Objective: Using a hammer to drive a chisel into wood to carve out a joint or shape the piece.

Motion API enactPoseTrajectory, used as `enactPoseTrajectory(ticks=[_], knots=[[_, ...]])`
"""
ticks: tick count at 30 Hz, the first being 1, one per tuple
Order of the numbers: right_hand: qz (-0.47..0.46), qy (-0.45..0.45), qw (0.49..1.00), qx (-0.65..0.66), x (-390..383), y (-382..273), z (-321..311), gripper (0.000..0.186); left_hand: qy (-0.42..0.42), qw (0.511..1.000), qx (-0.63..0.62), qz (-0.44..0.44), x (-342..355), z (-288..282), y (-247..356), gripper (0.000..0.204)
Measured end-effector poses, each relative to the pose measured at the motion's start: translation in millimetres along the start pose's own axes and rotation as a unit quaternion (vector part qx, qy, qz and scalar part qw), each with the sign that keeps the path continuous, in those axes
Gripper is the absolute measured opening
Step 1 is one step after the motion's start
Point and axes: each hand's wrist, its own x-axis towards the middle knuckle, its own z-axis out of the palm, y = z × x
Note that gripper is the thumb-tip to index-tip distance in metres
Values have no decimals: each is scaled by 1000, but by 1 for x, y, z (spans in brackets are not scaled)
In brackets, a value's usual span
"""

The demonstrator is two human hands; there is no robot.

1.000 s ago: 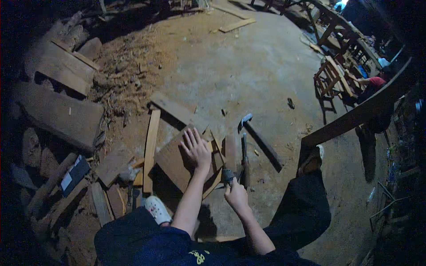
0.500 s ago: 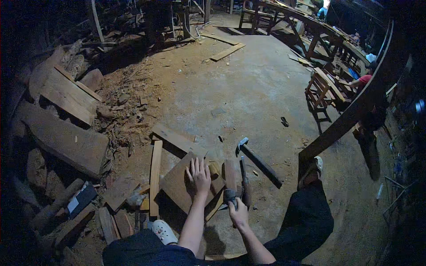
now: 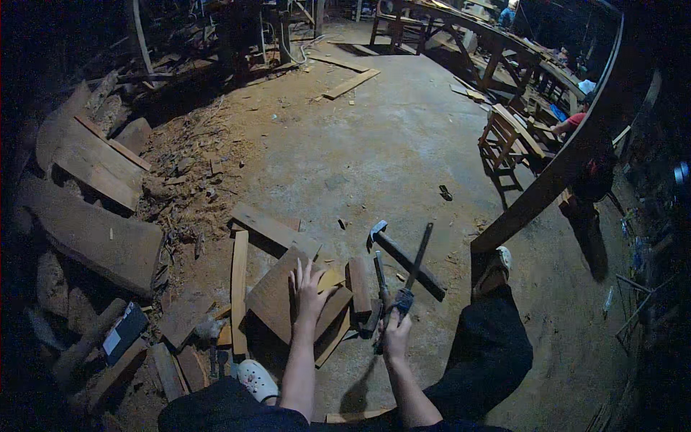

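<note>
My left hand (image 3: 309, 294) lies with fingers spread on a wide brown wooden block (image 3: 272, 289), its thumb against a small yellowish wood piece (image 3: 332, 277). In my right hand (image 3: 395, 333) is the dark handle of a long, narrow, flat-bladed tool (image 3: 419, 261); its blade points up and away, and its exact kind is unclear. Left of that tool lies a slim dark tool (image 3: 381, 277), probably a chisel, beside a short reddish-brown block (image 3: 358, 285). The hammer (image 3: 410, 261) rests on the floor, partly behind the raised blade.
Wood strips (image 3: 239, 288) and a plank (image 3: 266, 229) lie around the block. Offcuts and logs (image 3: 93, 241) crowd the left. A slanting dark beam (image 3: 547, 194) stands on the right, with a person in red (image 3: 572, 124) beyond it. A long workbench (image 3: 497, 47) is at the back right.
My right hand has raised the tool, so its long blade now stands clear and crosses in front of the hammer. My left thumb has moved onto the yellowish piece. The view has shifted slightly.
</note>
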Motion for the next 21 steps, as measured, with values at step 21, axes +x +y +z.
enactPoseTrajectory(ticks=[21], knots=[[-68,-91,982,-149,-24,-7,19,27,23,997,-28,70,10,8,7,14]])
